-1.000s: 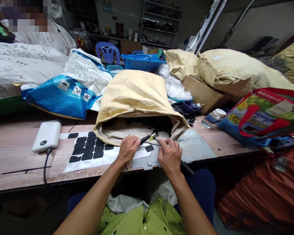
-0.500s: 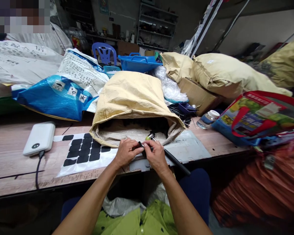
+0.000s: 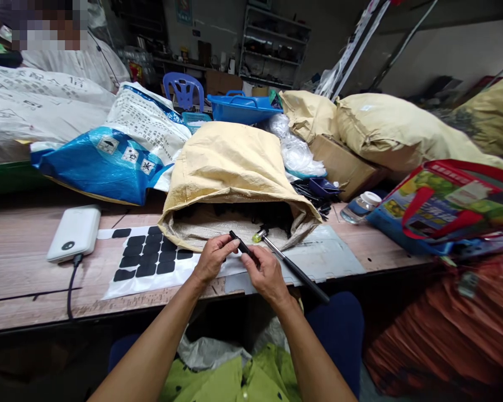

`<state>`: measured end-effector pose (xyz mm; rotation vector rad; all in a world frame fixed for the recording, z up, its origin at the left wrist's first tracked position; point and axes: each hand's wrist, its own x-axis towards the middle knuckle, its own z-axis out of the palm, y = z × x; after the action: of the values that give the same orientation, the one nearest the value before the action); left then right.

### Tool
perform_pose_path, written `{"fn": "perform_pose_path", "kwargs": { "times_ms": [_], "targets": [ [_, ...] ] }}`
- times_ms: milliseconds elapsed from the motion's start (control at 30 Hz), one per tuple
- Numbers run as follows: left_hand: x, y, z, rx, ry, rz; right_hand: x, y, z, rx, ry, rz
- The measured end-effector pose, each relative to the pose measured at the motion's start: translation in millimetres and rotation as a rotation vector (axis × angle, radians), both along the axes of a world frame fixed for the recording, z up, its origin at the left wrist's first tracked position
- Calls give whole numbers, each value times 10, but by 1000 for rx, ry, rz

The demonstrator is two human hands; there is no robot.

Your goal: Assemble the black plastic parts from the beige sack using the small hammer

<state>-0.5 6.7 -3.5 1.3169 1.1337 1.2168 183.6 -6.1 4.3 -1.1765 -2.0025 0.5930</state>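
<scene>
My left hand [image 3: 212,258] and my right hand [image 3: 265,271] both pinch a short black strip [image 3: 243,246], held just above the table edge. It slants from the left fingertips down to the right thumb. Right behind it a small hammer [image 3: 291,267] with a black handle and a metal head with a yellow tip lies on a grey metal plate [image 3: 331,254]. An open tan woven sack [image 3: 230,178] lies on its side behind my hands, with black parts inside its mouth. A white sheet of black adhesive pads [image 3: 151,257] lies to the left of my left hand.
A white power bank [image 3: 74,233] with a cable sits at the left. Blue-and-white bags [image 3: 109,151], more tan sacks [image 3: 394,128], a cardboard box, a water bottle [image 3: 359,205] and a red-trimmed bag [image 3: 452,201] crowd the table. Another person sits at the far left.
My right hand let the hammer rest on the plate and joined the left hand on the black strip. The strip now sits lifted and slanted between both hands.
</scene>
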Motion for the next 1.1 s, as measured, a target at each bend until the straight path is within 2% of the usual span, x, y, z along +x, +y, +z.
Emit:
{"fn": "perform_pose_path", "kwargs": {
  "times_ms": [200,333,667,933,1100],
  "targets": [
    [24,1,31,-10,-117,-32,-20,4,-59,94,-103,0],
    [35,22,17,-4,-119,-32,-49,2,-44,125,-163,-11],
    [14,40,-76,28,-77,12,-205,-8,-72,174,-91,-58],
    [5,30,-32,-6,-163,-35,-200,-30,-9,67,-60,-45],
    [46,36,-44,-38,-114,-29,-218,-33,-28,66,-25,-69]
  ]
}}
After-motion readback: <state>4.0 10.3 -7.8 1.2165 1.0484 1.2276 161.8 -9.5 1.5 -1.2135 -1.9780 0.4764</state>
